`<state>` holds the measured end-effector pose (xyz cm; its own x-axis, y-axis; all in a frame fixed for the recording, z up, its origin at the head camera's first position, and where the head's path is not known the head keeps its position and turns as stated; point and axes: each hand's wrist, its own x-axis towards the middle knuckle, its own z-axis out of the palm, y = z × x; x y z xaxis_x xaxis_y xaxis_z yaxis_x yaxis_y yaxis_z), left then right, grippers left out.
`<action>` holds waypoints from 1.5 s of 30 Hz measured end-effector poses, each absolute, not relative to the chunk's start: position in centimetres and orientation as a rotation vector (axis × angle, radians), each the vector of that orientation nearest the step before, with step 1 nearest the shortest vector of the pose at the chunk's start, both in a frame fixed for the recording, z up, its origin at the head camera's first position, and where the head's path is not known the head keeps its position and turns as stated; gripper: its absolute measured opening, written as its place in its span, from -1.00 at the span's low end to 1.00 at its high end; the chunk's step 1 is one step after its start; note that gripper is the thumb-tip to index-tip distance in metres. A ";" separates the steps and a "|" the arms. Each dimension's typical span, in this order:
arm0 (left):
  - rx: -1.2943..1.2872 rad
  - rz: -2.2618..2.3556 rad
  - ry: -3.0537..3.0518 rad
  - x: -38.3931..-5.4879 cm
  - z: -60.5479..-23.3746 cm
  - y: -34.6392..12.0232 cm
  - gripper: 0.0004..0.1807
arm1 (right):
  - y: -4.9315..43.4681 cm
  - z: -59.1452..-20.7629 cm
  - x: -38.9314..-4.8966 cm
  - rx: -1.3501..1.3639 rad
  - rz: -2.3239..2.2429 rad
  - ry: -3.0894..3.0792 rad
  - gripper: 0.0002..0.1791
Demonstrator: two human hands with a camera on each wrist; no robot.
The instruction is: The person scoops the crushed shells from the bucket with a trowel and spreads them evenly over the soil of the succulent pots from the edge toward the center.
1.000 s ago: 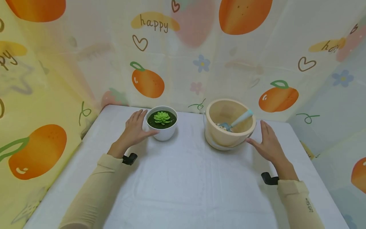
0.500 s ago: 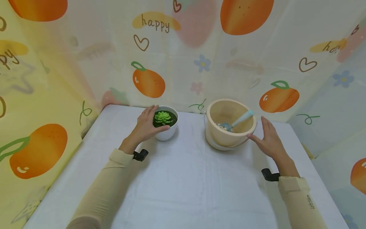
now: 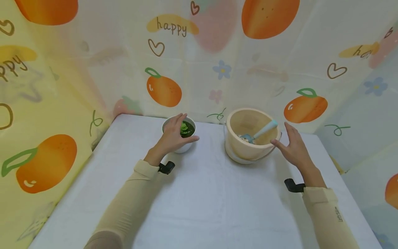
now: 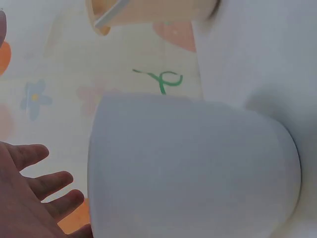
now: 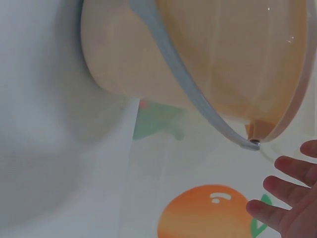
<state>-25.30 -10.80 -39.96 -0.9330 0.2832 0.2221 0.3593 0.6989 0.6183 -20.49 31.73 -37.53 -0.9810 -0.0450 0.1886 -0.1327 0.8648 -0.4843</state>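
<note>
A white pot (image 4: 188,168) with a green succulent (image 3: 184,128) in dark soil stands near the table's back edge. Over its near left side hovers my left hand (image 3: 173,137), fingers spread and thumb apart, partly hiding the plant. In the left wrist view those fingers appear beyond the pot's rim, not wrapped round its wall. To the right stands a cream bucket (image 3: 239,147) with a grey handle (image 5: 181,74). A light blue shovel (image 3: 264,129) leans inside it. Beside the bucket's right rim is my right hand (image 3: 293,149), fingers extended, thumb close to the rim; contact cannot be told.
A white cloth covers the table (image 3: 199,200). A fruit-printed curtain (image 3: 199,69) hangs close behind the pot and bucket and along both sides. Small pale bits (image 3: 243,137) lie at the bucket's bottom around the shovel blade.
My left hand has moved right, from beside the white pot to over its near left part. My right hand has shifted slightly upward beside the bucket. Pot and bucket stay in place.
</note>
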 end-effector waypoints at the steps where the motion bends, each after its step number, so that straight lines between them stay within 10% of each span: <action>1: -0.540 -1.053 -2.791 -25.3 -39.9 -10.5 0.14 | 31.7 -37.5 -20.6 0.136 0.768 -2.863 0.02; 45: -0.731 -1.399 -2.642 -27.2 -41.3 0.4 -0.18 | 31.5 -37.4 -25.0 0.174 1.078 -2.628 -0.46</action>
